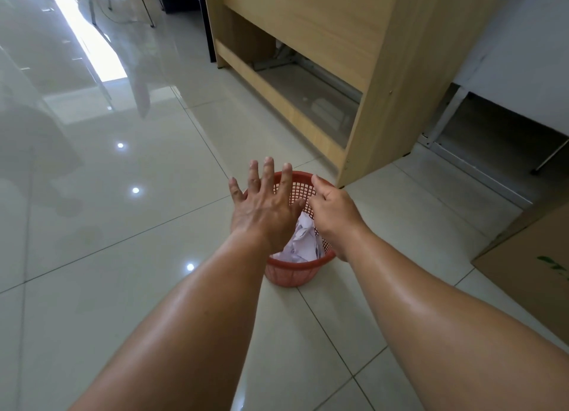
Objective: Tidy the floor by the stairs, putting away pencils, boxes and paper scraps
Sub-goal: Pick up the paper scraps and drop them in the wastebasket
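Hovering over a red mesh basket (292,272) on the tiled floor (123,201), the left hand (264,213) has its fingers spread wide and straight, holding nothing; the right hand (334,208), just beside it at three o'clock, has its fingers curled under, and I cannot tell whether they pinch anything; crumpled paper scraps (303,241) lie inside the basket beneath both hands; a wooden desk (323,41) stands at one o'clock of the basket; a cardboard box (529,256) sits at three o'clock, apart.

basket (292,272) half hidden, cardboard box (529,275) cropped
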